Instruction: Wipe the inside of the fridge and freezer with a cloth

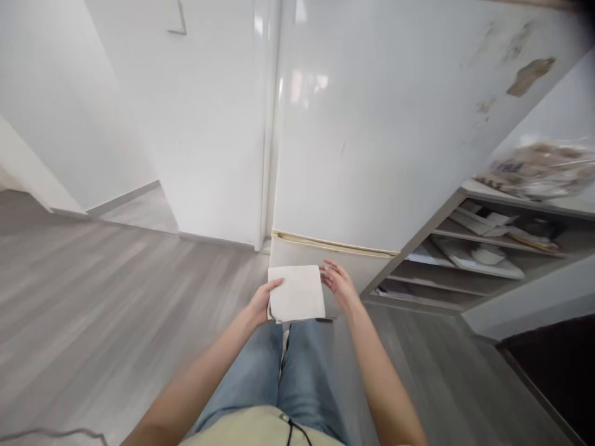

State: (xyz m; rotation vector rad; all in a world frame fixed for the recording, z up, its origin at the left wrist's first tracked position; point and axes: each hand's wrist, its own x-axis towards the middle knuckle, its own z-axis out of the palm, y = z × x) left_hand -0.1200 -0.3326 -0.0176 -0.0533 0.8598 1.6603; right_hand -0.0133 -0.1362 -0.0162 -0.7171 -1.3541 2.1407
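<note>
A folded white cloth [297, 292], squarish and flat, is held in front of my legs. My left hand [266, 300] grips its left edge, thumb on top and the fingers hidden beneath. At the opposite edge, my right hand [338, 282] has its fingers slightly spread and curved. Its fingertips come close to the cloth's upper right side; I cannot tell if they touch it. Just beyond both hands stands a white refrigerator [344, 136], its doors closed, with a yellowed strip [334, 245] between upper and lower door.
On the right, an open shelf unit [465, 288] holds papers and trays, with a clear plastic bag [543, 167] on top. A white door [209, 124] is left of the refrigerator. Grey wood-look floor [116, 310] spreads leftward; a cable [60, 432] lies at lower left.
</note>
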